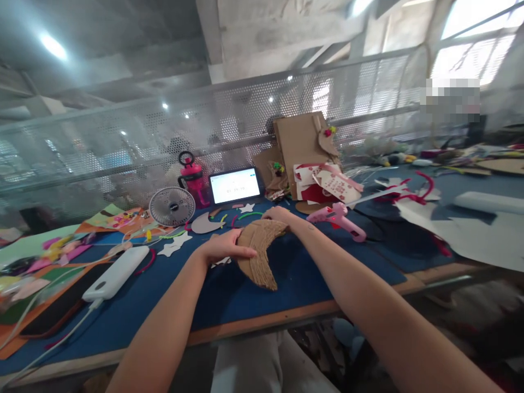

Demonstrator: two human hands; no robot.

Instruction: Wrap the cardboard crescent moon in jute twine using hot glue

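In the head view, gripping a cardboard crescent (262, 268) at six o'clock of centre with the left hand (225, 245) on its ten-o'clock edge; touching its one-o'clock end with the right hand (280, 215), fingers too hidden to tell whether gripping; with a pink glue gun (340, 219) toward two.

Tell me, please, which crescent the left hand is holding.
The left hand holds the brown crescent, its face ridged, with the right hand at its upper end; the pale crescent lies on the table near the fan.
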